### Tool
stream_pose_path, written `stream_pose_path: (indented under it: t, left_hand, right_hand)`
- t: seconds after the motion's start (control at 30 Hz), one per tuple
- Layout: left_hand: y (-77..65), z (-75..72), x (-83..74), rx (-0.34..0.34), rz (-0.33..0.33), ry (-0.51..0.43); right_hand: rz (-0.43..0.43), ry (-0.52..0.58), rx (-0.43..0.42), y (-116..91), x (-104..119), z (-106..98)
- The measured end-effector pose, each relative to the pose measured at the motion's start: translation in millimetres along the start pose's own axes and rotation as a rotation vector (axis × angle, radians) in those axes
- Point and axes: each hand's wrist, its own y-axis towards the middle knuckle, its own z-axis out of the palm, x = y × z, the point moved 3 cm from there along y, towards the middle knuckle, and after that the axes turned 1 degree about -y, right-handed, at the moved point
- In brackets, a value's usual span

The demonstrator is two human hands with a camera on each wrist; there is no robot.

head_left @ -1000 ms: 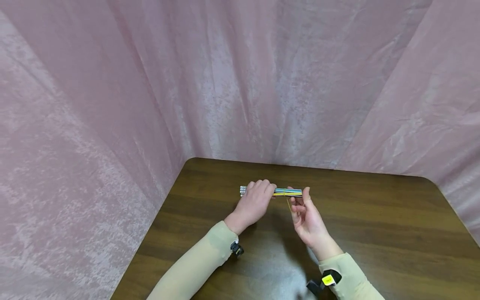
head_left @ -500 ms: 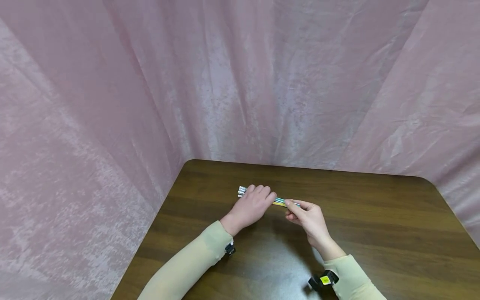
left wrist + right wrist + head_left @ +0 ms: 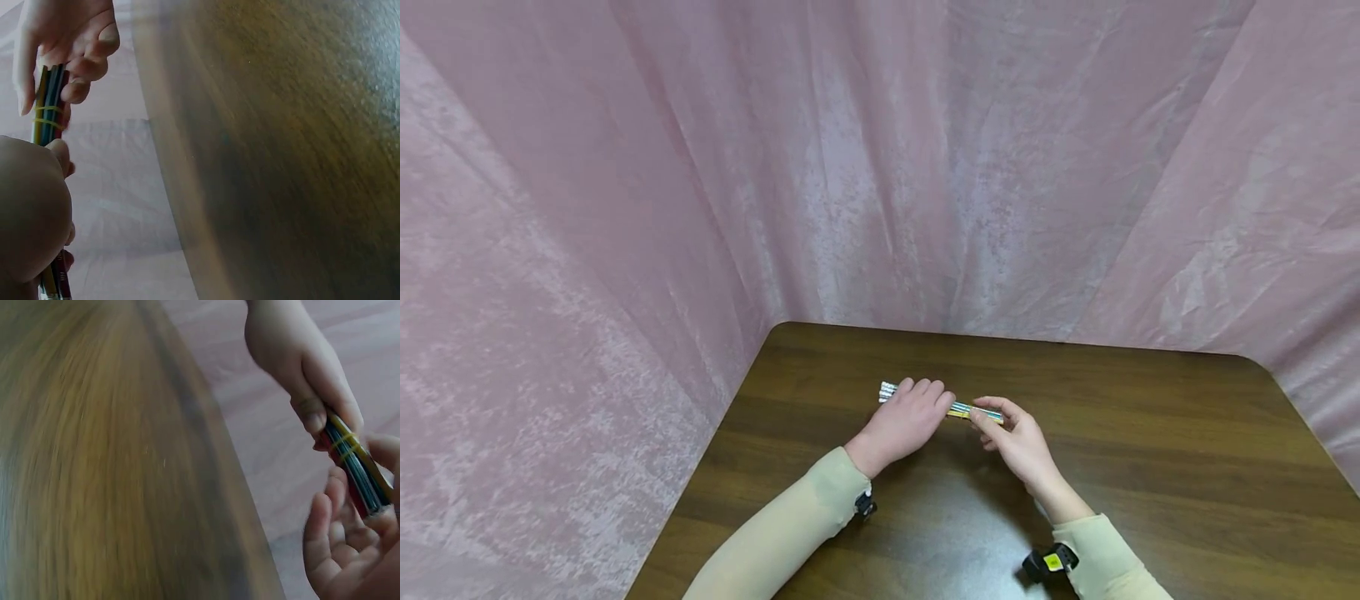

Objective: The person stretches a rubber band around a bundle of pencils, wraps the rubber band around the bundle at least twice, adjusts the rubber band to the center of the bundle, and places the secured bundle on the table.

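Observation:
A bundle of coloured pencils (image 3: 961,409) lies across between both hands, above the table. A yellow rubber band (image 3: 344,447) circles it more than once near its right end. My left hand (image 3: 910,421) grips the middle of the bundle from above, its fingers wrapped round the pencils. Pale ends stick out past it on the left. My right hand (image 3: 1018,442) has its thumb and curled fingers (image 3: 78,90) round the right end of the bundle, close to the band. The pencil ends (image 3: 375,509) reach toward the right palm.
The brown wooden table (image 3: 1150,467) spreads beneath both hands. Pink velvety curtains (image 3: 880,167) hang behind its far edge and on the left. Black camera mounts (image 3: 1048,562) sit on both wrists by the sleeves.
The right hand has turned from palm-up to thumb-over at the bundle's end, and its fingers have since spread a little. The bundle has tilted down to the right and sunk slightly.

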Motion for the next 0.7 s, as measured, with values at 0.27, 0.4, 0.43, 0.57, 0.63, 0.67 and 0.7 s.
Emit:
stream_pose_path:
  t: [0.27, 0.4, 0.43, 0.57, 0.63, 0.67, 0.7]
  left_hand:
    - [-3.8, -3.4, 10.3, 0.049, -0.024, -0.184]
    - [-5.0, -4.2, 13.0, 0.073, -0.03, -0.178]
    - [-5.2, -3.4, 12.9, 0.08, -0.032, -0.175]
    - [-6.0, 0.8, 10.5, 0.081, -0.042, -0.158]
    - [-6.9, 3.5, 10.1, 0.075, -0.05, -0.145]
    - [-7.4, 4.4, 10.3, 0.074, -0.053, -0.141]
    - [-7.8, 5.1, 10.8, 0.074, -0.052, -0.138]
  right_hand:
    - [-0.175, -0.269, 0.033, -0.6, -4.5, -11.7]
    - [-0.175, -0.319, 0.006, -0.6, -6.3, -18.2]
    - [-0.178, -0.338, 0.007, -0.5, -6.7, -18.9]
    - [-0.271, -0.455, 0.036, 0.7, -4.6, -21.5]
    - [-0.353, -0.551, 0.056, 1.2, -1.1, -23.6]
    - [-0.403, -0.609, 0.068, 1.5, 1.1, -24.4]
    - [-0.446, -0.669, 0.083, 1.8, 3.3, -25.1]
